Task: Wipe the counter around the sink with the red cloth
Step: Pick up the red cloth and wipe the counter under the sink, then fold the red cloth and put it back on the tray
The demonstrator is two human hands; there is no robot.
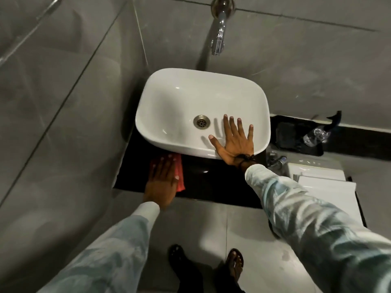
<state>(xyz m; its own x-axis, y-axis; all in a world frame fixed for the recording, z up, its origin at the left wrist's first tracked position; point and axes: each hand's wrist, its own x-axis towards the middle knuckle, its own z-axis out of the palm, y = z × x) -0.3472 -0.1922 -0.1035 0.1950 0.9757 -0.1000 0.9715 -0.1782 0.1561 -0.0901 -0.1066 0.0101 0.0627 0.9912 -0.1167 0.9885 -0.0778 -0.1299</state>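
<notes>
A white basin sink (173,102) stands on a glossy black counter (213,182). The red cloth (179,174) lies on the counter at the sink's front left corner. My left hand (161,182) presses flat on the cloth with fingers spread, covering most of it. My right hand (234,140) rests open, fingers apart, on the sink's front right rim and inner wall, holding nothing. A dark cord is tied around that wrist.
A chrome tap (220,37) comes out of the grey tiled wall above the sink. Right of the sink sit a black tray (294,136) with a clear bottle (315,135), a small chrome valve (277,160) and white boxes (325,182). A grey wall closes the left side.
</notes>
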